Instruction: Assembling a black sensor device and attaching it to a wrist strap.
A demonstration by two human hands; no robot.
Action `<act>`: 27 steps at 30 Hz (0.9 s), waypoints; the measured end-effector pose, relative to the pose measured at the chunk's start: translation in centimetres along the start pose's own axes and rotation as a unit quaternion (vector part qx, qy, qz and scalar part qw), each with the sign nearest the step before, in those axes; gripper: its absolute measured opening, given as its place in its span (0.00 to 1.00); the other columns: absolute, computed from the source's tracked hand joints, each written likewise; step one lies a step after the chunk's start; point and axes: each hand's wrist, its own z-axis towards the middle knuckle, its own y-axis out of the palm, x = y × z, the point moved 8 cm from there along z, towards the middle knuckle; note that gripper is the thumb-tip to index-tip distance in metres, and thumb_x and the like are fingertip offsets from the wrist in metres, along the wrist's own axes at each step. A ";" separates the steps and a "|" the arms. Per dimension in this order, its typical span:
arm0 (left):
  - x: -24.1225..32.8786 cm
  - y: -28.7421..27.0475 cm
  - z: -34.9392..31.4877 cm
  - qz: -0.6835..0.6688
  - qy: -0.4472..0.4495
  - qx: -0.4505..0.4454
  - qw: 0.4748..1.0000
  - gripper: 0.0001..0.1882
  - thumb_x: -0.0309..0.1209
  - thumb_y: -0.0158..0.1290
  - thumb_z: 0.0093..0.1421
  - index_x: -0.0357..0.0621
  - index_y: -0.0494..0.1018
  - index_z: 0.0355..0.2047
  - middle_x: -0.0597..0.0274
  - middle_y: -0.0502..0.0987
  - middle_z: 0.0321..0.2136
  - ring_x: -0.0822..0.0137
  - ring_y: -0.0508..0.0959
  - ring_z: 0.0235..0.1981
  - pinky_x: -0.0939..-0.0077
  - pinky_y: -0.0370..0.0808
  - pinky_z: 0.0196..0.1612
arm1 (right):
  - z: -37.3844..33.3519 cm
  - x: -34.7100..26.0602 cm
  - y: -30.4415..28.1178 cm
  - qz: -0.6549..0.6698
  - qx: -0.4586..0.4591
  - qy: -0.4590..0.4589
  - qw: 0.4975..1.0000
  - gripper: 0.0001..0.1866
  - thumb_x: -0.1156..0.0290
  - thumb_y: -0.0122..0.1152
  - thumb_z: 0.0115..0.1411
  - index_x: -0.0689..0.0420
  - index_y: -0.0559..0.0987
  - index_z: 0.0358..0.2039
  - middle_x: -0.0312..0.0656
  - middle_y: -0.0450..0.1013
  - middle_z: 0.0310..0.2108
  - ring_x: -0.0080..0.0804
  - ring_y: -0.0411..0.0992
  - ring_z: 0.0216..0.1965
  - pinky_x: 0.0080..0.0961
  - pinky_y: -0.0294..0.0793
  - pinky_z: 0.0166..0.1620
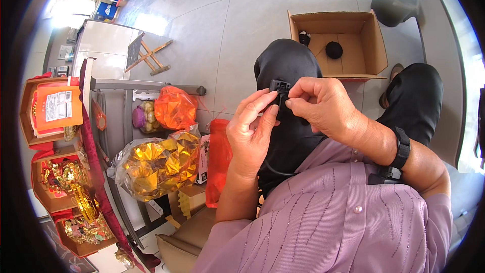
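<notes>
From the wearer's head, the fisheye camera looks down, with the left hand (248, 134) and right hand (326, 105) close, near frame centre; the purple shirt (316, 217) lies nearest, at the bottom, and tiled floor (252, 20) farther off, at the top.

Mauve ribbed-fabric short-sleeved shirt (323, 227) over glossy black trousers (415, 103).
Dark beaded lines (327, 194) flank a front placket (356, 227) with round pearly buttons (358, 209); a thick black band (402, 147) circles the right wrist; a brownish shoe (397, 71) covers the right foot.
</notes>
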 end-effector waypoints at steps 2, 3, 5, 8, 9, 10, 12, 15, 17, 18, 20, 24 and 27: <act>-0.1 0.1 -0.1 -0.006 -0.006 -0.011 1.000 0.13 0.19 0.55 0.61 0.36 0.76 0.47 0.53 0.74 0.49 0.71 0.79 0.40 0.80 0.83 0.35 | 0.0 0.2 0.1 0.008 0.003 0.003 1.000 0.07 0.72 0.59 0.60 0.64 0.76 0.31 0.35 0.71 0.20 0.15 0.64 0.16 0.17 0.65 0.18; -0.1 0.1 -0.1 -0.011 -0.012 -0.021 1.000 0.13 0.18 0.53 0.62 0.34 0.75 0.48 0.52 0.73 0.50 0.70 0.78 0.42 0.78 0.83 0.38 | 0.0 0.2 0.1 0.008 0.003 0.003 1.000 0.07 0.72 0.59 0.60 0.64 0.76 0.31 0.35 0.71 0.20 0.15 0.64 0.16 0.17 0.65 0.18; -0.2 0.1 -0.1 -0.030 -0.022 -0.027 0.999 0.14 0.18 0.53 0.62 0.34 0.75 0.48 0.51 0.73 0.50 0.69 0.78 0.43 0.78 0.83 0.38 | -0.1 0.0 0.1 0.006 0.008 0.003 1.000 0.07 0.72 0.60 0.59 0.63 0.75 0.30 0.34 0.70 0.19 0.15 0.65 0.18 0.18 0.66 0.20; -0.1 0.2 0.0 -0.053 -0.038 -0.035 0.997 0.15 0.17 0.54 0.61 0.34 0.75 0.49 0.50 0.73 0.51 0.67 0.79 0.43 0.77 0.83 0.38 | -0.1 -0.4 -0.3 -0.039 0.040 -0.033 0.998 0.07 0.73 0.61 0.57 0.63 0.75 0.29 0.34 0.69 0.18 0.15 0.65 0.20 0.20 0.66 0.22; -0.1 0.3 0.1 -0.058 -0.043 -0.039 0.997 0.15 0.17 0.55 0.60 0.34 0.76 0.48 0.50 0.73 0.51 0.67 0.79 0.44 0.76 0.84 0.39 | -0.1 -0.3 -0.2 -0.039 0.040 -0.033 0.998 0.07 0.73 0.61 0.57 0.63 0.75 0.29 0.34 0.69 0.18 0.15 0.65 0.20 0.20 0.66 0.22; -0.3 0.3 0.0 -0.059 -0.043 -0.039 0.997 0.15 0.17 0.55 0.60 0.34 0.76 0.48 0.50 0.73 0.51 0.67 0.79 0.44 0.76 0.84 0.39 | 0.0 -0.1 0.0 -0.043 0.033 -0.030 0.998 0.06 0.73 0.60 0.58 0.62 0.75 0.30 0.32 0.69 0.18 0.14 0.64 0.18 0.17 0.64 0.19; -0.1 -0.3 -0.1 0.031 0.016 -0.019 0.999 0.15 0.16 0.61 0.53 0.39 0.79 0.43 0.52 0.75 0.48 0.69 0.79 0.42 0.79 0.82 0.37 | 0.1 0.3 0.2 -0.047 0.026 -0.027 0.998 0.06 0.72 0.60 0.60 0.62 0.75 0.31 0.31 0.69 0.19 0.12 0.63 0.16 0.14 0.62 0.16; -0.1 -0.5 -0.4 0.032 0.057 -0.007 0.998 0.14 0.15 0.64 0.50 0.38 0.80 0.37 0.52 0.77 0.47 0.69 0.80 0.41 0.79 0.82 0.37 | 0.1 0.6 0.2 -0.028 0.021 -0.025 0.999 0.06 0.73 0.60 0.59 0.62 0.75 0.31 0.31 0.69 0.19 0.12 0.63 0.16 0.14 0.62 0.16; 0.2 -0.5 -0.3 0.033 0.062 -0.005 0.998 0.13 0.15 0.64 0.49 0.38 0.80 0.36 0.51 0.77 0.46 0.68 0.80 0.40 0.79 0.82 0.38 | 0.2 1.1 0.4 0.017 0.006 0.002 1.000 0.05 0.73 0.60 0.59 0.62 0.75 0.31 0.30 0.69 0.19 0.12 0.63 0.16 0.14 0.62 0.16; 0.4 -0.4 -0.2 0.034 0.067 -0.004 0.997 0.12 0.14 0.64 0.49 0.38 0.80 0.34 0.51 0.77 0.46 0.68 0.80 0.40 0.79 0.82 0.38 | 0.2 1.0 0.3 0.017 0.007 0.003 1.000 0.05 0.73 0.60 0.59 0.62 0.75 0.31 0.30 0.69 0.19 0.12 0.63 0.16 0.14 0.62 0.16; 0.5 -0.4 -0.1 0.040 0.068 -0.006 0.997 0.12 0.14 0.64 0.49 0.38 0.80 0.34 0.51 0.77 0.46 0.68 0.80 0.39 0.79 0.82 0.38 | 0.2 1.2 0.4 0.033 -0.014 0.023 0.999 0.06 0.72 0.59 0.58 0.61 0.76 0.30 0.32 0.70 0.19 0.13 0.66 0.19 0.16 0.66 0.17; 0.7 -0.4 -0.3 0.052 0.076 0.003 0.996 0.11 0.14 0.64 0.49 0.38 0.80 0.33 0.50 0.77 0.46 0.68 0.81 0.39 0.79 0.81 0.37 | 0.2 1.2 0.1 0.029 -0.025 0.022 0.999 0.06 0.72 0.59 0.58 0.61 0.76 0.30 0.32 0.70 0.20 0.14 0.66 0.19 0.16 0.67 0.18; 0.5 -0.4 -0.4 0.043 0.080 0.002 0.996 0.11 0.15 0.65 0.49 0.38 0.80 0.33 0.49 0.77 0.47 0.68 0.81 0.38 0.79 0.80 0.37 | 0.3 1.2 0.1 0.013 -0.029 0.016 0.999 0.06 0.72 0.60 0.58 0.62 0.77 0.30 0.32 0.71 0.21 0.14 0.66 0.18 0.16 0.67 0.18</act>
